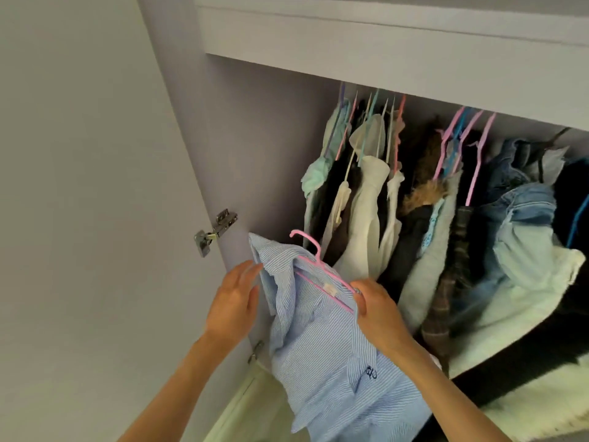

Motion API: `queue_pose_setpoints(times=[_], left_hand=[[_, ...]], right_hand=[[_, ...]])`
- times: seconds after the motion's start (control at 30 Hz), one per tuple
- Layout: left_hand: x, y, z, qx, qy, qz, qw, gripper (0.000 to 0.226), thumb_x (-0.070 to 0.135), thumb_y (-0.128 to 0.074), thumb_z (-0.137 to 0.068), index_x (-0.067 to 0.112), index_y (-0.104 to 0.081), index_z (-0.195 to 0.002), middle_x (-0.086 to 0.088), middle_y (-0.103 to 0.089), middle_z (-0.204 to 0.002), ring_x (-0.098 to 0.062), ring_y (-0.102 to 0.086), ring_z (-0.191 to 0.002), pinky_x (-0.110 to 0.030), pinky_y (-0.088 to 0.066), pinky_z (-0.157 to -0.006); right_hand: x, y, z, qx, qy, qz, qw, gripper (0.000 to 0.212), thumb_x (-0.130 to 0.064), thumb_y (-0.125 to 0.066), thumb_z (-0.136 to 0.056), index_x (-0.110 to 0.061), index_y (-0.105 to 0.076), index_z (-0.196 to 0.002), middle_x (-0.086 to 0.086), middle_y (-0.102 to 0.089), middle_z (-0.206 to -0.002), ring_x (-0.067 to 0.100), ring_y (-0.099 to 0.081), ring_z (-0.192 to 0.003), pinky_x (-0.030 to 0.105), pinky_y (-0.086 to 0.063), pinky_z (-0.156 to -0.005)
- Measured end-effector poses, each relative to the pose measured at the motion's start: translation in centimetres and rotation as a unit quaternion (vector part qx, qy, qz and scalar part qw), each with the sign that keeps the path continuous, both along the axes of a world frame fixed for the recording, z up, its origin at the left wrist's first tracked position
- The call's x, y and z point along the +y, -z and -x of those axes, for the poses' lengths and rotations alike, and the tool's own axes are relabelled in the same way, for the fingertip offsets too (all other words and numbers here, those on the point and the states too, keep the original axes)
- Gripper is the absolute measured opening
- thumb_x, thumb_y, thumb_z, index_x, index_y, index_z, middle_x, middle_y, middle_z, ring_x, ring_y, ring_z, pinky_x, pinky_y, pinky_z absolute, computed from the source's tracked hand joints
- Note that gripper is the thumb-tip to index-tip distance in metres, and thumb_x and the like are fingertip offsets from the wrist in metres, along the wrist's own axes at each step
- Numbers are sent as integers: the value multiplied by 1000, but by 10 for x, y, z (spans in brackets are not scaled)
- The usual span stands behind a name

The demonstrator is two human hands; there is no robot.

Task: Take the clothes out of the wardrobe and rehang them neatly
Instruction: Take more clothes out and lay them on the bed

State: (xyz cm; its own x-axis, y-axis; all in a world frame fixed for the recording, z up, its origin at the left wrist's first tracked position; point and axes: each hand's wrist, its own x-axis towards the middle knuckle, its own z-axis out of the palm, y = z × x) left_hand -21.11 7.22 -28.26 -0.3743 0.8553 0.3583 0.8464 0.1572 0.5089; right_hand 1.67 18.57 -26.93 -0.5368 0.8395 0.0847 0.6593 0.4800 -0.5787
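Hands (pixel 234 296) (pixel 377 306) flanking hangered shirt (pixel 318 339), right fingers (pixel 361 301) curled.

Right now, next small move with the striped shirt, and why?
Probably lift the pink hanger hook toward the rail. The blue striped shirt already sits on it, right hand gripping the hanger arm, left hand steadying the collar; the hook is free.

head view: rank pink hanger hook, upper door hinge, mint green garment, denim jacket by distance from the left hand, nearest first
From the left hand:
1. Pink hanger hook, just up and right, above the striped shirt.
2. Upper door hinge, up and slightly left on the door edge. Near the hook's range, but a little farther.
3. Mint green garment, leftmost on the rail.
4. Denim jacket, far right.
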Motion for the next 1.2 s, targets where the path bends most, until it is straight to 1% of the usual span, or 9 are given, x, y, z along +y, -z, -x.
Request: queue_pose_setpoints(times=[0.13,0.27,0.37,0.47,0.6,0.7,0.83,1.0,1.2], left_hand=[[-16,12,-33,-40,-44,52,997,44,11,-56,-87,2,-50,-130,-22,-49,-132,-41,-48,-120,-54,-42,-97],[-54,9,-59,-105,-132,50,984,44,37,-47,-88,10,-58,-121,-11,-55,-122,-33,-54,-108,-38,-46,-84],[-88,4,-65,-109,-230,4,967,19,19,-62,-88,8,-64,-103,-8,-61,-101,-31,-59,-88,-28,-40,-69],[-128,1,-65,-125,-313,-26,941,4,8,-61,-87,5,-61,-89,-6,-61,-86,-29,-60,-77,-33,-43,-67],[-175,-1,-79,-133,-369,-46,919,18,2,-59,-84,12,-47,-76,5,-48,-70,-23,-46,-65,-29,-30,-59],[-233,-1,-92,-132,-410,-76,899,27,-1,-62,-82,17,-43,-73,12,-42,-66,-11,-38,-63,-24,-31,-60],[-327,-3,-109,-29,-449,-77,890,20,30,-50,-89,13,-61,-85,6,-54,-86,-7,-44,-82,-14,-34,-76],[-455,-1,-131,35,-576,-24,816,37,41,-45,-87,18,-58,-113,-1,-60,-107,-20,-48,-98,-31,-36,-85],[-557,-7,-199,66,-688,-71,719,50,52,-40,-91,9,-59,-76,0,-51,-71,-19,-41,-73,-29,-33,-67]], right_hand=[[-1,3,-18,9,-96,-40,995,38,-27,-30,-92,-8,-62,-98,6,-58,-90,25,-52,-83,41,-45,-73],[-17,0,-13,41,-195,-69,978,29,-23,-31,-91,-11,-58,-95,1,-54,-87,13,-42,-81,25,-35,-72],[-35,-3,2,56,-253,-59,964,29,-25,-31,-92,-13,-57,-96,-3,-52,-89,9,-41,-85,22,-34,-71],[-61,-7,28,57,-322,-53,943,36,-28,-29,-91,-10,-60,-98,1,-55,-91,11,-43,-88,26,-37,-73],[-100,-11,63,61,-401,-51,913,37,-28,-29,-91,-10,-61,-97,1,-56,-91,12,-45,-86,27,-37,-74],[-149,-11,88,58,-466,-43,882,40,-30,-28,-90,-9,-62,-98,1,-57,-93,11,-45,-88,25,-36,-75],[-221,-11,115,70,-540,-66,836,31,-25,-34,-91,-13,-63,-94,-2,-60,-88,16,-49,-81,28,-35,-72],[-319,-18,123,141,-606,-54,781,16,-12,-49,-89,-14,-64,-92,-1,-62,-84,5,-45,-76,31,-41,-63],[-442,-39,130,180,-717,-27,672,17,-13,-48,-90,-11,-65,-92,-3,-60,-82,12,-49,-74,29,-42,-64]])
